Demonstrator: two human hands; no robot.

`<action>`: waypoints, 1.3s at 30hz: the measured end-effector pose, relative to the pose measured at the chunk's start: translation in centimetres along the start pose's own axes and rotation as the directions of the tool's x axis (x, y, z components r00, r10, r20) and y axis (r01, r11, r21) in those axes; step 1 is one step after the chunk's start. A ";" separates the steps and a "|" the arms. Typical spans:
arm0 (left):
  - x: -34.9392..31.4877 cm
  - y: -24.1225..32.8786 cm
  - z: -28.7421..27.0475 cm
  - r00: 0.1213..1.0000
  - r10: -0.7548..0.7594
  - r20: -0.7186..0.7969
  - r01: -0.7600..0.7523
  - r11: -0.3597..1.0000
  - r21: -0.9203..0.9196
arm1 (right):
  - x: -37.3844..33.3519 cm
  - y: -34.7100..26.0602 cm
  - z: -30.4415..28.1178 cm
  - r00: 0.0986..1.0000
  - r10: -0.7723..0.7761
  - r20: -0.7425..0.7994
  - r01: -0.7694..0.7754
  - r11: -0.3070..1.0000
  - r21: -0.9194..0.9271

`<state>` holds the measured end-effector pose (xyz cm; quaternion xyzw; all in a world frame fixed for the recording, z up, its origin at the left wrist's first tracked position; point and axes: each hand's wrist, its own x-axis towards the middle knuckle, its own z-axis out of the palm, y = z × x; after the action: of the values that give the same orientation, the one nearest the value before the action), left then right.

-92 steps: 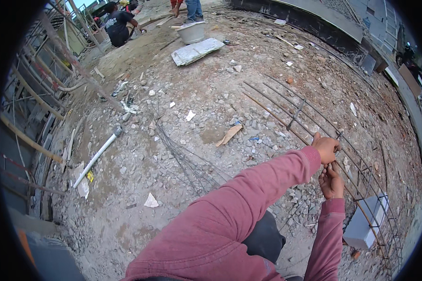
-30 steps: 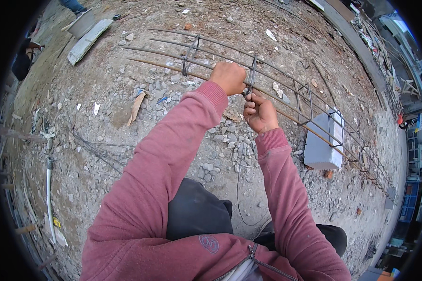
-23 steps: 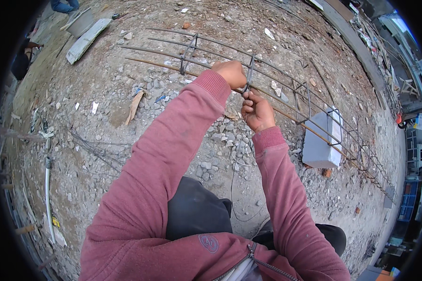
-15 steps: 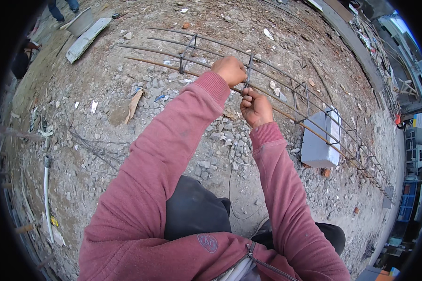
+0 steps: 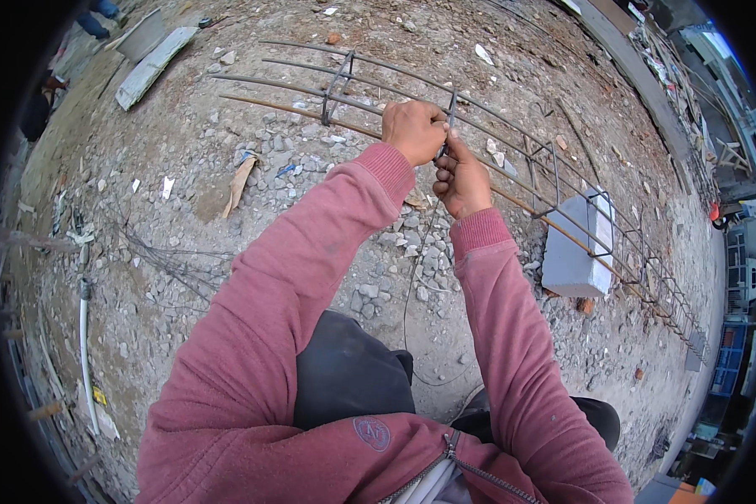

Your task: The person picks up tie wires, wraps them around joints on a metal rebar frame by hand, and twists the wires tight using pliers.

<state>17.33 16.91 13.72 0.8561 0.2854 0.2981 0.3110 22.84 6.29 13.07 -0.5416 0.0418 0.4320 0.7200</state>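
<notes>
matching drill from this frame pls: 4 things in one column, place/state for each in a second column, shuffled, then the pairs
Things:
1. left hand
2. grey block
3. thin wire
4. white pipe

Places or states:
A. hangs down from the hands toward the person's lap
B. lies on the rubble at the far left of the picture
C. closed on the rebar cage, close beside the right hand
D. sits under the rebar cage, right of the hands

Pairs: 1-C, 2-D, 3-A, 4-B
</notes>
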 end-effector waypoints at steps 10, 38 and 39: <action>-0.8 -3.0 -0.2 0.900 0.412 -0.143 -0.434 0.879 -0.197 | -2.1 0.1 -0.5 0.994 -0.113 0.006 0.113 0.989 -0.098; -3.0 -3.4 1.1 0.874 0.396 -0.283 -0.437 0.894 -0.098 | -1.6 -9.0 3.7 0.489 -0.093 0.868 0.627 -0.654 -0.423; -2.9 -3.3 1.1 0.879 0.382 -0.286 -0.424 0.900 -0.103 | -1.9 -8.8 3.7 0.632 -0.250 0.733 0.508 -0.581 -0.636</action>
<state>15.18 16.68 9.80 0.8223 0.1132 0.4876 0.2708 26.03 7.86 22.08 -0.7897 -0.6067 -0.0309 0.0851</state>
